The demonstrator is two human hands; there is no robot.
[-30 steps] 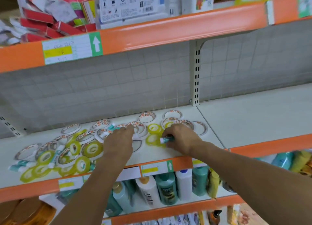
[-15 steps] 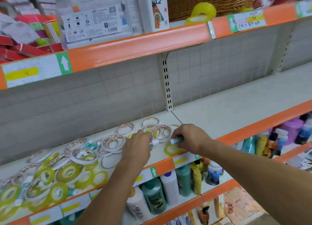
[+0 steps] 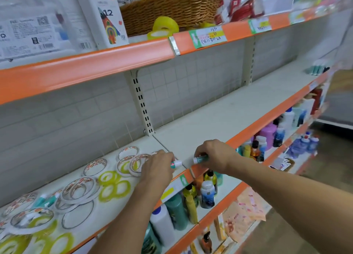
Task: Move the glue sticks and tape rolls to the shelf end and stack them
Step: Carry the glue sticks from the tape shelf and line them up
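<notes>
Orange-edged shelves point(image 3: 114, 63) stand against a grey tiled wall point(image 3: 76, 110).

A woven wicker basket point(image 3: 172, 7) sits on the upper orange-edged shelf. Just left of the basket stands a white box printed with a rainbow and "12" point(image 3: 107, 19); farther left lie blurred white barcode-labelled packs point(image 3: 32, 32). Right of the basket are red-and-white packets point(image 3: 244, 7). Below and right of the basket, a handwritten price label point(image 3: 208, 36) hangs on the shelf edge. Far beneath it, plastic bottles point(image 3: 191, 200) crowd a lower shelf.
</notes>
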